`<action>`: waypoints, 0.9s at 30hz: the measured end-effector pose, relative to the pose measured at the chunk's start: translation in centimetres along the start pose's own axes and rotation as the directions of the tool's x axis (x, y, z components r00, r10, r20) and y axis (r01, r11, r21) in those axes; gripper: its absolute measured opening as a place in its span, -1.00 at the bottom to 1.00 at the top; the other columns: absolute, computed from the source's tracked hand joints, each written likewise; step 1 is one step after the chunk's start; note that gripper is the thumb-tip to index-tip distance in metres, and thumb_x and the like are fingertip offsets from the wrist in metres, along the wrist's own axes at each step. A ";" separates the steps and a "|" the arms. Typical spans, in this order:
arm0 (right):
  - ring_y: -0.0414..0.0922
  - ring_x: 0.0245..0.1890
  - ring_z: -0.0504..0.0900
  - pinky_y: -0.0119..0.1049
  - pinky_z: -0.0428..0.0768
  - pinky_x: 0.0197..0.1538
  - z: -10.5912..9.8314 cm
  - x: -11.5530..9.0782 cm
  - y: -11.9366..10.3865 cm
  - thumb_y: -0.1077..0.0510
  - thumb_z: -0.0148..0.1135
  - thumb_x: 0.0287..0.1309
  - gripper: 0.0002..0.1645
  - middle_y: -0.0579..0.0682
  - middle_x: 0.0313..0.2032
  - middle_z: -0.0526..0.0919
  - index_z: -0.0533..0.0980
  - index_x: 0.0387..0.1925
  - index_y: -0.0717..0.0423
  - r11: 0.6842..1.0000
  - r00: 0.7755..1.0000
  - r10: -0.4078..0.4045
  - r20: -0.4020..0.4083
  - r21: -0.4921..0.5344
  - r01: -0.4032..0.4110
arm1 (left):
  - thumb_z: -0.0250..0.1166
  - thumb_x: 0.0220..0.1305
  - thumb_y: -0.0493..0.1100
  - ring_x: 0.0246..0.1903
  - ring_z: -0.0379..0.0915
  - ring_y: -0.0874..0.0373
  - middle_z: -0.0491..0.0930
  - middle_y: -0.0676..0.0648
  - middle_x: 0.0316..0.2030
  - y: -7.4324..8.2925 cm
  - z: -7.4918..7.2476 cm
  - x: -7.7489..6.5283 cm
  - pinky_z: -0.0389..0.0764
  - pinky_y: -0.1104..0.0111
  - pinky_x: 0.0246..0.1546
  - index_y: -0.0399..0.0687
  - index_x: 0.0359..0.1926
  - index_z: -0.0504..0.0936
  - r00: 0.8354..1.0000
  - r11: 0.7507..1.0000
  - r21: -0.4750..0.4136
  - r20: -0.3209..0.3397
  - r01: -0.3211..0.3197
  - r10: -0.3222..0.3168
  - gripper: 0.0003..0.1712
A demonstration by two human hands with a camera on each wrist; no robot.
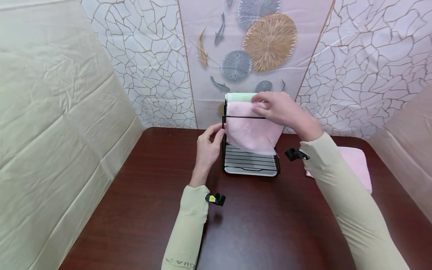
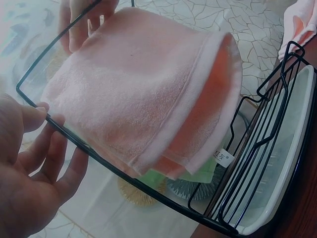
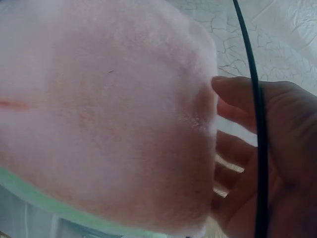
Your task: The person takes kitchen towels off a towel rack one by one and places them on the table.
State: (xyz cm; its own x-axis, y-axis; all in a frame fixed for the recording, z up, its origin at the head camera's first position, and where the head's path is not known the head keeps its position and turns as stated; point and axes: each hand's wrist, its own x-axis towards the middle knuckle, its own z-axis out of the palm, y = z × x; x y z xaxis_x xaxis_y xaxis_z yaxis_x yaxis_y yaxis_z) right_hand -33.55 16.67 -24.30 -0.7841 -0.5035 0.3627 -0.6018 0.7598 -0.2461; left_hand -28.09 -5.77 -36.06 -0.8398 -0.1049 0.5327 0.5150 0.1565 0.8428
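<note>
A folded pink towel (image 1: 253,129) hangs in the upper part of a black wire rack (image 1: 224,150), its lower edges loose and a white label (image 2: 224,157) showing. Behind its top lies a light green towel (image 1: 240,97). At the rack's left side, my left hand (image 1: 207,148) holds the wire frame between thumb and fingers. My right hand (image 1: 283,110) pinches the pink towel along its upper right edge. In the right wrist view its thumb (image 3: 235,91) meets the towel's edge, with a black wire crossing in front of the hand.
The rack's base holds a white tray (image 1: 248,172) under a wire grid. Another pink towel (image 1: 357,165) lies at the right of the dark brown table (image 1: 256,225), partly behind my right sleeve. A patterned backdrop (image 1: 162,67) stands close behind the rack.
</note>
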 end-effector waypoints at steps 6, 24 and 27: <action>0.24 -0.01 0.61 0.15 0.47 0.05 -0.9 0.5 -0.5 -0.02 0.23 0.27 -0.57 0.20 -0.02 0.69 0.57 0.10 0.08 0.994 0.988 0.079 0.134 -0.082 -0.069 | 0.20 0.36 -0.34 -0.13 0.58 -0.07 0.67 -0.35 -0.05 2.3 -0.2 -0.4 0.53 0.49 -0.24 -0.41 0.02 0.63 1.000 1.000 0.009 0.005 0.000 0.000 -0.73; 0.21 -0.18 0.67 0.14 0.52 -0.09 -0.1 0.5 -0.4 0.10 0.19 0.32 -0.70 0.18 -0.16 0.74 0.64 -0.01 0.13 0.995 1.000 0.015 -0.006 -0.100 -0.016 | 0.25 0.37 -0.18 -0.15 0.60 0.19 0.72 -0.11 -0.06 -1.6 0.0 0.3 0.58 0.42 -0.22 -0.16 0.03 0.68 1.000 1.000 0.000 -0.011 -0.021 0.021 -0.73; 0.23 -0.21 0.67 0.16 0.52 -0.11 0.0 0.4 -0.3 0.13 0.19 0.31 -0.72 0.21 -0.18 0.74 0.64 -0.04 0.18 0.996 0.998 -0.014 -0.064 -0.089 0.008 | 0.25 0.37 -0.18 -0.16 0.59 0.22 0.72 -0.12 -0.07 -1.6 0.0 0.3 0.57 0.47 -0.24 -0.16 0.02 0.68 1.000 1.000 0.002 -0.012 -0.025 0.025 -0.73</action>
State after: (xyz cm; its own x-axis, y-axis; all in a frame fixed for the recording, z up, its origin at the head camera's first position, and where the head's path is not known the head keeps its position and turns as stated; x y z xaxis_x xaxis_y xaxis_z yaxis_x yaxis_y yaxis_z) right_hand -33.70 16.21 -24.09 -0.7645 -0.4867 0.4228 -0.5921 0.7894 -0.1620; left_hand -29.18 -6.04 -37.25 -0.8245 -0.1124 0.5547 0.5356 0.1615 0.8289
